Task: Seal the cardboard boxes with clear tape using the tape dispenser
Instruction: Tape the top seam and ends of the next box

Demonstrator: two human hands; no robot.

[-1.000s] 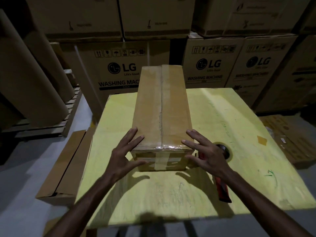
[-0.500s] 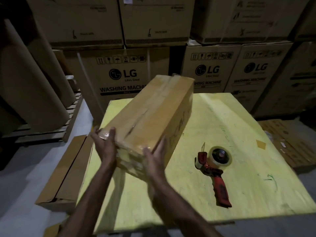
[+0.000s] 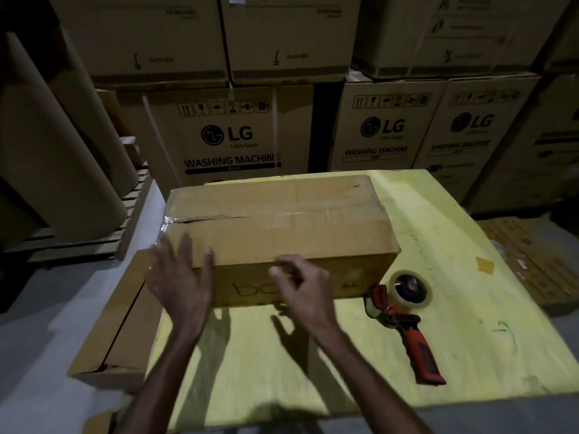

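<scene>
A long brown cardboard box [image 3: 282, 223] lies crosswise on the yellow table [image 3: 470, 324], its taped centre seam running left to right. My left hand [image 3: 181, 277] is spread with straight fingers at the box's near left corner. My right hand [image 3: 304, 289] hovers in front of the box's near side, fingers loosely curled and holding nothing. The red-handled tape dispenser [image 3: 404, 311] with its clear tape roll lies on the table just right of the box, untouched.
Large printed appliance cartons [image 3: 225, 136] are stacked behind the table. Brown paper rolls [image 3: 56, 158] lean on a pallet at the left. A flat carton [image 3: 112, 324] lies on the floor beside the table's left edge, and another carton [image 3: 532, 264] sits at the right.
The box, lengthwise a second ago, was lifted, swung round and set down crosswise. Both hands have come off it. The dispenser has not moved.
</scene>
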